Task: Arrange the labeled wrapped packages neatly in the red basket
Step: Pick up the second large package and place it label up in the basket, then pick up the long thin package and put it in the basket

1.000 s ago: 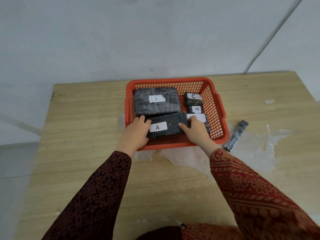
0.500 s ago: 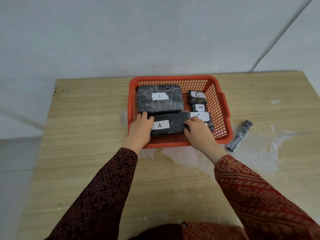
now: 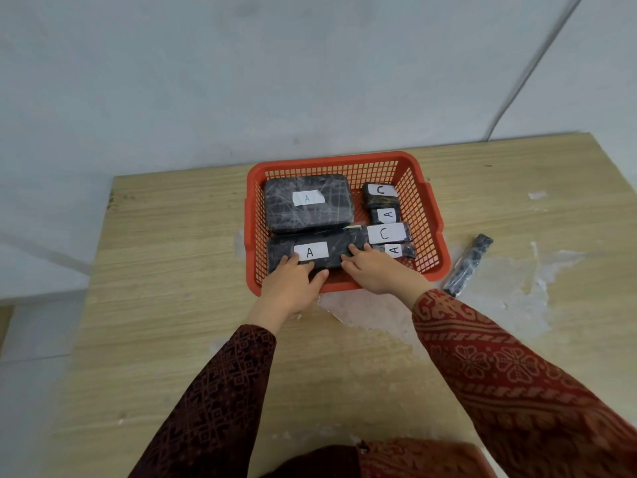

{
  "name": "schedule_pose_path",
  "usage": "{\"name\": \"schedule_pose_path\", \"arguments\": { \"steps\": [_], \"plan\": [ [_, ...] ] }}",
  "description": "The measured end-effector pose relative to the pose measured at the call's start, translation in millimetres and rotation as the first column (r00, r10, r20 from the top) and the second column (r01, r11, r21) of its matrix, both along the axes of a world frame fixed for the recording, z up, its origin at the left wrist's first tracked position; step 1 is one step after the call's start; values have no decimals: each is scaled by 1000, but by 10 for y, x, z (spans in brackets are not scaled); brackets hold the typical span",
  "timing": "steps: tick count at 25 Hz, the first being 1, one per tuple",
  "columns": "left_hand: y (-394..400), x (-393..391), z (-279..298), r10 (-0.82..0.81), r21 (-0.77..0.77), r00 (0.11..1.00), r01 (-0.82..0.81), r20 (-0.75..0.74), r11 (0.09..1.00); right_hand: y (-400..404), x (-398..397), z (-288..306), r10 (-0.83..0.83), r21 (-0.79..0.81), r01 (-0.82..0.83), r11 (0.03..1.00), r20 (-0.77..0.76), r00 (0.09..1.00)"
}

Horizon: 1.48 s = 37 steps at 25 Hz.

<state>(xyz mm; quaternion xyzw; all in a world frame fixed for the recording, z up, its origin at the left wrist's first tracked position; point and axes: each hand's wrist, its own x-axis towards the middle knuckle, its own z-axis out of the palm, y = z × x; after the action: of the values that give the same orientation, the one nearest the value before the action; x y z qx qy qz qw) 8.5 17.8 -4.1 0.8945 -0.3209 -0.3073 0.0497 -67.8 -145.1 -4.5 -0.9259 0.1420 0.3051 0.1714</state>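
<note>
Hands: both lay flat, fingers spread, on the long black plastic-wrapped package labelled A (image 3: 315,254) at the near side of the red plastic mesh basket (image 3: 431,222); neither curled round it, so pressing rather than gripping.
Left hand (image 3: 291,282): fingertips sat on the package's near-left part, just beside its white label, thumb out towards the basket's near rim.
Right hand (image 3: 374,270): fingertips rested on the package's right end, close to the small wrapped packet labelled C (image 3: 387,232).
Basket contents: the big rounded black wrapped package labelled A (image 3: 308,203) filled the basket's far-left part, touching the long one; down the basket's right side ran a small packet marked C (image 3: 379,194), a small one marked A (image 3: 386,215), the wider C, and another A (image 3: 398,250) half hidden by the right hand.
Outside the basket: one slim dark wrapped stick-shaped package (image 3: 468,265) lay on the pale wooden table (image 3: 172,236), just right of the basket; its label was not visible.
Step in hand: seemingly seating the long A package snug along the basket's near wall.
Next move: likely lifting off, then reaching right of the basket for the slim package and finding it a slot, perhaps along the right wall, without nudging the small stack.
</note>
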Motion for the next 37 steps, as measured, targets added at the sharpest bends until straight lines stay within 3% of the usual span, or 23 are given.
{"name": "schedule_pose_path", "arguments": {
  "steps": [3, 7, 9, 11, 13, 15, 16, 18, 20, 22, 24, 27, 31, 34, 37],
  "plan": [
    [-8, -39, -11, 57, -47, 998, -56, 10, 997, 17, -43, 17, -2, 38, 1, 999, 30, 1000],
    [29, -154, 31, 88, -167, 984, -62, 153, 984, 4, -332, 77, -105, 135, 58, 989, 374, 921],
    [-23, -249, 101, 102, -337, 978, -36, 180, 941, -73, -526, 117, -238, 251, 106, 962, 586, 775],
    [-168, -441, 204, 79, -529, 989, -3, 122, 849, -293, -720, 150, -420, 370, 208, 905, 708, 569],
    [-372, -699, 298, -14, -631, 993, 84, 116, 772, -632, -908, 141, -563, 446, 353, 822, 728, 392],
    [-615, -997, 331, -148, -664, 981, 196, 129, 722, -1040, -1084, 85, -633, 429, 514, 742, 702, 326],
    [-738, -1145, 318, -214, -673, 970, 234, 114, 702, -1234, -1154, 29, -649, 394, 569, 722, 672, 357],
    [-967, -1427, 233, -328, -682, 944, 258, 28, 684, -1539, -1266, -116, -595, 260, 561, 786, 565, 572],
    [-1169, -1671, 92, -387, -641, 917, 239, -99, 729, -1780, -1346, -242, -394, 45, 409, 912, 379, 837],
    [-1335, -1813, -77, -365, -530, 918, 233, -158, 816, -1945, -1412, -292, -264, -53, 283, 958, 231, 937],
    [-1470, -1836, -251, -334, -393, 930, 253, -155, 884, -2009, -1524, -314, -258, -50, 272, 961, 196, 946],
    [-1625, -1756, -394, -391, -287, 918, 357, -69, 889, -1986, -1778, -370, -204, -143, 259, 955, 317, 926],
    [-1673, -1749, -392, -270, -423, 962, 260, 39, 868, -2022, -2069, -363, -156, -177, 236, 955, 377, 913],
    [-1651, -1856, -237, -188, -538, 982, 150, -17, 830, -2154, -2189, -193, -218, 44, 218, 975, 384, 897],
    [-1627, -1763, 133, 9, -720, 999, -32, -36, 693, -2195, -2189, 95, -352, 338, 227, 913, 373, 858]
  ]
}}
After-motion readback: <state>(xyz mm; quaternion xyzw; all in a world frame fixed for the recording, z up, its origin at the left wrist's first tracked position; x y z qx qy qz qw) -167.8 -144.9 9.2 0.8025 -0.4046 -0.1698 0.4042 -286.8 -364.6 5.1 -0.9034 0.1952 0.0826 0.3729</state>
